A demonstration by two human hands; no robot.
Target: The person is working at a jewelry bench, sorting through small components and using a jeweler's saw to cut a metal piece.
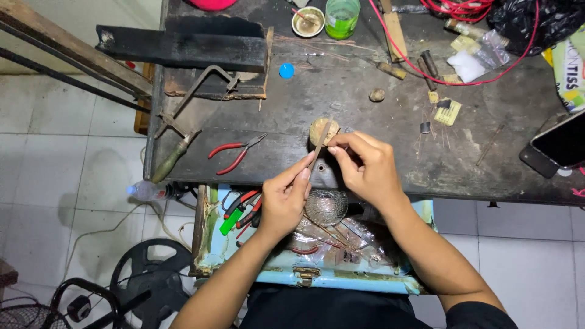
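Observation:
My left hand [285,198] pinches the lower end of a thin flat metal file [320,143] that slants up toward a round wooden peg [317,129] at the workbench's front edge. My right hand [367,167] pinches something very small against the file near the peg; the piece itself is too small to make out. Both hands hover over an open pale blue drawer [317,277] at my lap, which holds a clear glass dish [326,207], plastic wrap and small tools.
On the dark workbench [365,109] lie red-handled pliers [234,155], a jeweller's saw frame [189,116], a blue cap [286,70], a green cup [341,17], a small bowl [308,21], red wire [420,67] and a phone [557,146]. A plastic bottle [149,191] and a fan [128,274] are on the tiled floor at left.

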